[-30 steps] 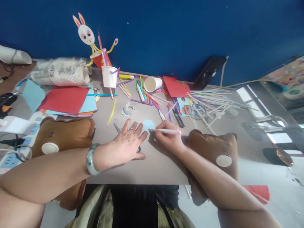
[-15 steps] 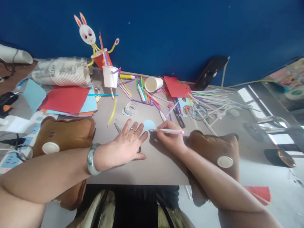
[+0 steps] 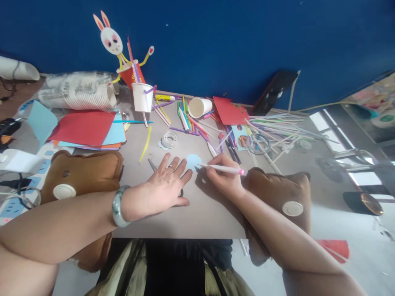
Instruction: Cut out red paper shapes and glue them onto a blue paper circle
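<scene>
A light-blue paper circle (image 3: 194,161) lies on the table between my hands. My right hand (image 3: 224,176) grips a white marker pen with a pink end (image 3: 226,169), its tip at the circle's right edge; whether it touches cannot be made out. My left hand (image 3: 163,183) rests flat with fingers spread, fingertips near the circle's left edge. Beneath it lies a pair of scissors (image 3: 152,165), mostly hidden; only a blade and a bit of dark handle show. A roll of clear tape (image 3: 169,139) sits just beyond my left fingers, over small blue paper pieces.
Behind stand a rabbit figure (image 3: 111,41) and a white paper cup (image 3: 142,98) with straws. Another paper cup (image 3: 200,108) lies among markers. Coloured paper (image 3: 82,127) and bagged cups (image 3: 77,92) are left; many straws (image 3: 277,133) lie right. Brown cushions (image 3: 83,174) flank the table.
My right hand has shifted slightly right with the marker, drawing its tip back from inside the circle toward its edge. My left hand stays put. The view has moved slightly.
</scene>
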A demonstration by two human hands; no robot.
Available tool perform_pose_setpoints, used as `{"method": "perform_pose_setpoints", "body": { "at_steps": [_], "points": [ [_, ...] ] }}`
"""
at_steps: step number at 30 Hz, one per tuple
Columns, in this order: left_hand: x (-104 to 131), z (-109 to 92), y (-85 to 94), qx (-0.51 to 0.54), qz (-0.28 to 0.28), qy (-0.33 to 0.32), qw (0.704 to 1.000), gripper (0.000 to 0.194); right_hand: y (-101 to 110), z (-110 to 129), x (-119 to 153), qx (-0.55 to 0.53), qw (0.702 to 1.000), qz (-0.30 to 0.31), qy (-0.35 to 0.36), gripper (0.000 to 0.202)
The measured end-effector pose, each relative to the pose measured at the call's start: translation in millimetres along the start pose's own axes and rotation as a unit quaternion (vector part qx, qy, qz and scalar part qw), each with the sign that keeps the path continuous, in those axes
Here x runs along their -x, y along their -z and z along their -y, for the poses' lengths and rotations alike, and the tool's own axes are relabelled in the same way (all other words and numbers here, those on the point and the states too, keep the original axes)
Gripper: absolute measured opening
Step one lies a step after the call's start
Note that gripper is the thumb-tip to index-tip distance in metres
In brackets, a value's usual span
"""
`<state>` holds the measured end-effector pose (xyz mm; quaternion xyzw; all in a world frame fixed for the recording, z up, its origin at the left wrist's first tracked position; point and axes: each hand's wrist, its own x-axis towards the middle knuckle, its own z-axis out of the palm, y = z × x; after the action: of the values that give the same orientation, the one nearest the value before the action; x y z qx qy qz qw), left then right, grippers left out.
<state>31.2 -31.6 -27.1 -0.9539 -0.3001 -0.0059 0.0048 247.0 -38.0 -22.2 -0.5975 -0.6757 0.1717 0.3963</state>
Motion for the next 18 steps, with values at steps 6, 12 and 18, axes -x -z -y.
{"method": "perform_pose_setpoints", "body": {
  "at_steps": [6, 12, 18],
  "points": [
    [-0.8, -0.2, 4.8, 0.009, 0.008, 0.005, 1.0, 0.081, 1.1, -2.2, -0.9, -0.006, 1.0, 0.008, 0.01, 0.009],
    [-1.2, -1.6, 13.1, 0.016, 0.012, 0.002, 1.0, 0.075, -1.9, -5.9, 0.1, -0.023, 0.999, 0.018, 0.013, 0.009],
    [-1.0, -2.2, 13.9, 0.015, 0.015, 0.004, 1.0, 0.078, -4.9, -5.3, 1.3, -0.043, 0.998, 0.041, 0.001, 0.008]
  ]
}}
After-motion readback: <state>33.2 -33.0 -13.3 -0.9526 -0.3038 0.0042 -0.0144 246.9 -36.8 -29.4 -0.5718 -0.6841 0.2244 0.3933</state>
